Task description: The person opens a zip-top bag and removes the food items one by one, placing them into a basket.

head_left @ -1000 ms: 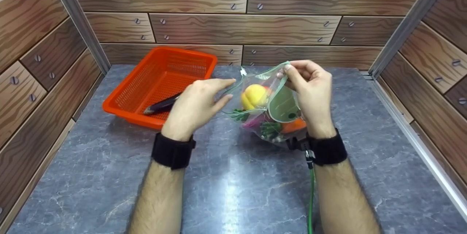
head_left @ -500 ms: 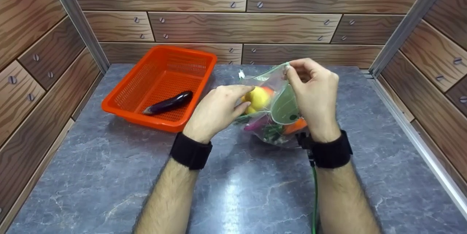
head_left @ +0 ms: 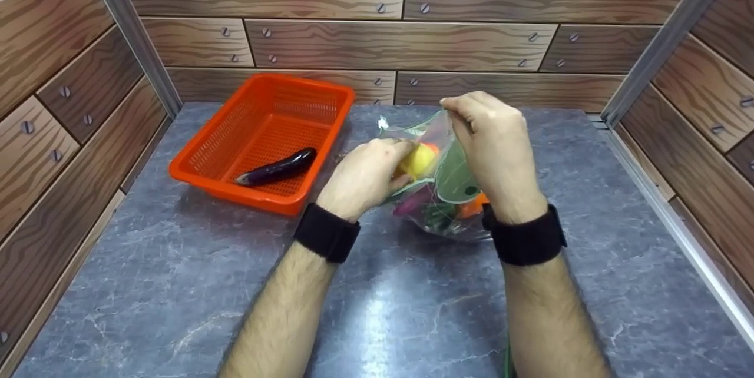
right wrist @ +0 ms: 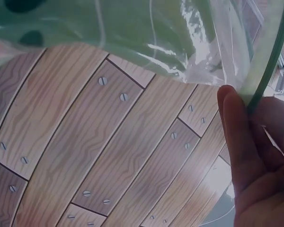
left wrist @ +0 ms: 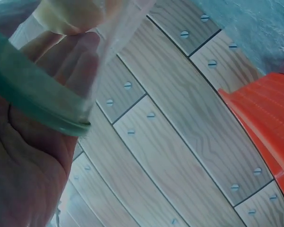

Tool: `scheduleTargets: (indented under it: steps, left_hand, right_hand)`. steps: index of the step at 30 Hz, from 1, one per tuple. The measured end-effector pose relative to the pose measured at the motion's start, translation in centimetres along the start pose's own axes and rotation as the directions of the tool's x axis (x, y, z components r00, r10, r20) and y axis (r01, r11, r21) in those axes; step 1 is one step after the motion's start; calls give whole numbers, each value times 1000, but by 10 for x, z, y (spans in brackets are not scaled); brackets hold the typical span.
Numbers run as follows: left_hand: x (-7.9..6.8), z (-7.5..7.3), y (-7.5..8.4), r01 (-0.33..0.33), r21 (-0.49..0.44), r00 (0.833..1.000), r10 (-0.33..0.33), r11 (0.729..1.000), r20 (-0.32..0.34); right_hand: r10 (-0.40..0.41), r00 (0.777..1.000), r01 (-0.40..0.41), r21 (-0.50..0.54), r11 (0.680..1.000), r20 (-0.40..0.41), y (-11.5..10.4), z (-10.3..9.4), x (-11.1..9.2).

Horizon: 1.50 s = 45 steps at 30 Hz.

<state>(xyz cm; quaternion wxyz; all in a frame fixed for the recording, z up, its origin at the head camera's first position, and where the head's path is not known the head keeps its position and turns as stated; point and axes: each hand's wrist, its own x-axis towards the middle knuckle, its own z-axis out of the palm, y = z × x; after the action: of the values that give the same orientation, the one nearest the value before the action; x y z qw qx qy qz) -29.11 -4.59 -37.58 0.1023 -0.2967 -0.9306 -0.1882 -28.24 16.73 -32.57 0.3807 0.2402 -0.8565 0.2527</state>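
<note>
A clear zip bag (head_left: 425,220) with green edging stands on the table, holding a yellow pepper (head_left: 422,161), something purple (head_left: 412,204), something orange (head_left: 473,207) and green leafy tops. My right hand (head_left: 492,133) pinches the bag's upper edge between thumb and fingers; the right wrist view shows the green zip strip (right wrist: 270,61) at the fingertips. Through the bag's mouth reaches my left hand (head_left: 368,175), thumb and fingers spread at the pepper's left side. In the left wrist view its extended fingers (left wrist: 68,64) lie behind the green rim, tips against the pale yellow surface (left wrist: 78,14).
An orange plastic basket (head_left: 203,175) stands at the back left, with a dark eggplant (head_left: 277,167) lying inside. Wood-patterned walls (head_left: 400,42) enclose the grey marbled table (head_left: 177,284) at the back and sides. A green cable (head_left: 508,348) runs below the right wrist.
My left hand has moved right, away from over the basket, into the bag's mouth and onto the yellow pepper. The eggplant is now uncovered. My right hand keeps its pinch, shifted slightly left.
</note>
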Motion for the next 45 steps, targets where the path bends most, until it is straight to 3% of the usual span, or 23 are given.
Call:
scheduleTargets:
  steps: [9, 16, 21, 28, 36, 45]
  left_hand:
    - [-7, 21, 7, 17, -22, 1000, -17, 1000, -3]
    - [-11, 22, 12, -19, -7, 998, 19, 1000, -52]
    - [-11, 18, 12, -2, 0, 999, 2, 1000, -50]
    - [-12, 8, 15, -28, 35, 997, 31, 999, -67]
    - [-15, -7, 14, -21, 14, 998, 22, 1000, -65]
    - [-23, -28, 17, -26, -13, 994, 25, 1000, -109]
  right_hand:
    - [3, 999, -5, 29, 1000, 44, -5, 5, -7]
    - [-14, 1000, 13, 12, 1000, 18, -2, 2, -8]
    - [-13, 1000, 13, 19, 1000, 19, -2, 2, -5]
    - [-3, 1000, 3, 6, 1000, -2, -1, 1, -1]
    - [3, 1000, -3, -8, 1000, -21, 5, 1, -1]
    - [16, 999, -16, -19, 1000, -39, 11, 1, -2]
